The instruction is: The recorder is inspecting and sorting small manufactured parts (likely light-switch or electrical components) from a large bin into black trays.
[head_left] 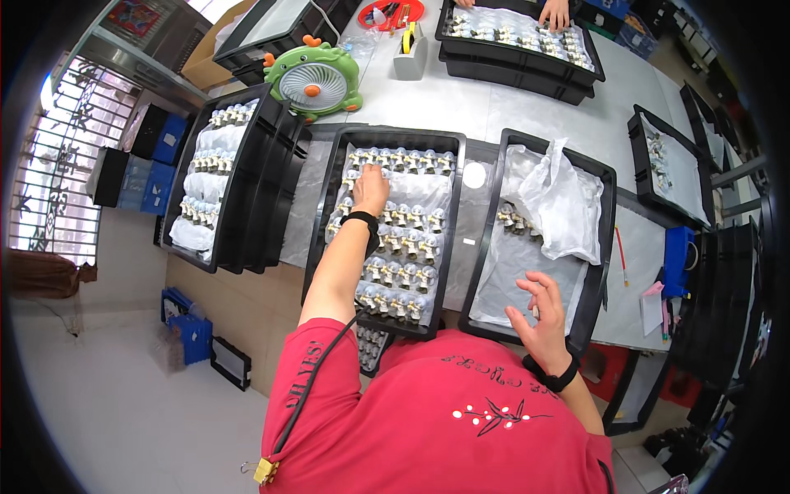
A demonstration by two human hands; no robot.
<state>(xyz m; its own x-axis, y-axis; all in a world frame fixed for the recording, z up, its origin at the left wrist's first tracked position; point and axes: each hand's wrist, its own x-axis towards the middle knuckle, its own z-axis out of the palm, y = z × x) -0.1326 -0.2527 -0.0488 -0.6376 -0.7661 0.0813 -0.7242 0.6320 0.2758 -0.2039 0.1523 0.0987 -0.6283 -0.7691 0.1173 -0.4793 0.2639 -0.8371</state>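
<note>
A black tray (pixel 455 239) in front of me holds rows of small figurines (pixel 403 243) with pale blue-grey tops and gold-coloured parts. Over its far left part, my left hand (pixel 370 191) reaches down with fingers bent together at the second row; its fingertips and whatever they grip are hidden. White wrapping film (pixel 420 191) lies in the row just right of that hand. My right hand (pixel 541 317) hovers above the near end of a second black tray (pixel 607 222), thumb and fingers apart. Crumpled white film (pixel 568 206) partly covers a few figurines (pixel 514 219) there.
Stacked black trays of figurines (pixel 216 160) stand at the left. A green cartoon-shaped fan (pixel 314 82), tape dispenser (pixel 410 56) and red plate (pixel 391 12) are beyond. Another person's hands (pixel 555 13) work at a far tray (pixel 518 62). A red pencil (pixel 621 255) lies right.
</note>
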